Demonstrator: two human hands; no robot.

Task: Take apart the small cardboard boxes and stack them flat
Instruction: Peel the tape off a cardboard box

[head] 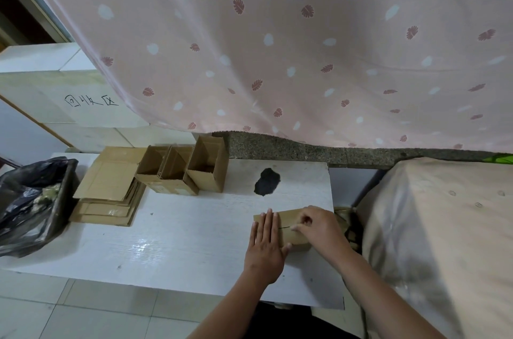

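The small cardboard box [288, 223] we worked on lay at the near right part of the white table [177, 244], close to its right edge, with its long axis running left to right. It was directly under both our hands, so no reaching was needed. Our left hand [265, 244] lay flat on the left half of the box, fingers stretched out and close together, pressing it down. Our right hand [316, 226] came from the right side and its thumb and forefinger were closed in a pinch at the dark seam in the middle of the top face; whether they held a tape end or a flap edge we could not tell, it was too small. We judged that the right hand was the one to open the seam, pulling along the long axis, while the left hand kept the box from sliding.

Further away, at the far left of the table, three open boxes [180, 169] stood in a row, touching one another. Just left of them lay the stack of flattened cardboard [108, 191], well apart from our hands. Beyond the left edge of the table stood a bin with a black bag [30, 202]. A pink curtain [277, 41] hung behind the table.
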